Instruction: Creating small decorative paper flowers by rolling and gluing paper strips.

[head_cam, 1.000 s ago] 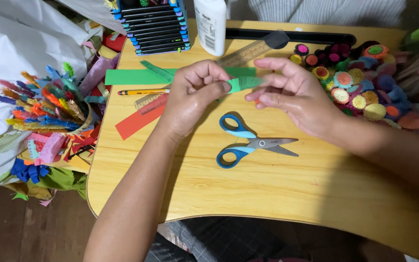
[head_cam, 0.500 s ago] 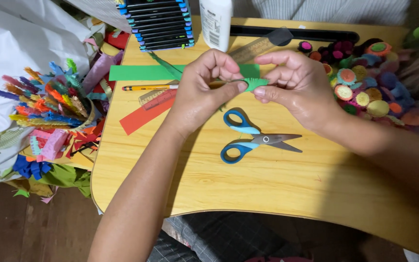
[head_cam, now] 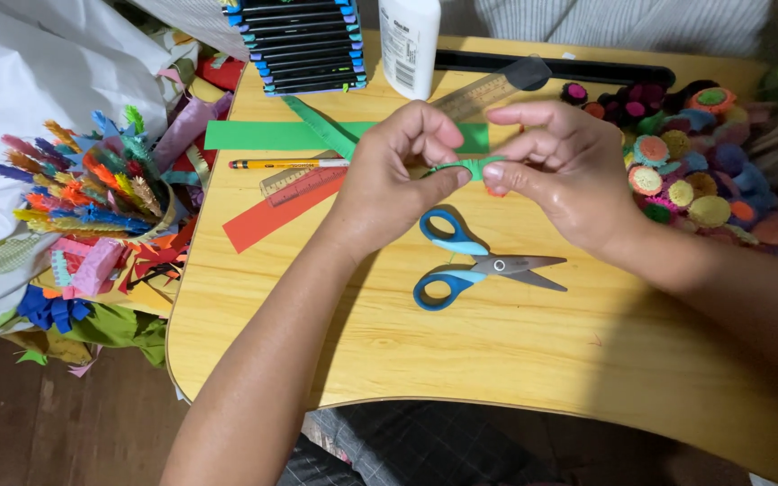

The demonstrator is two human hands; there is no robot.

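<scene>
Your left hand (head_cam: 389, 184): fingers pinched on one end of a short green paper strip (head_cam: 465, 166), held above the wooden table (head_cam: 515, 360). Your right hand (head_cam: 565, 175): thumb and forefinger nipping the strip's other end, remaining fingers spread. Blue-handled scissors (head_cam: 474, 261): flat on the table just below both hands, blades slightly parted. Red paper strip (head_cam: 272, 216), pencil (head_cam: 285, 164), larger green paper piece (head_cam: 263, 135): left of your hands. Glue bottle (head_cam: 410, 40): upright at the far edge.

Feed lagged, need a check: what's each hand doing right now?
Left hand: pinched shut on the green paper strip.
Right hand: pinching the same strip's other end.
</scene>
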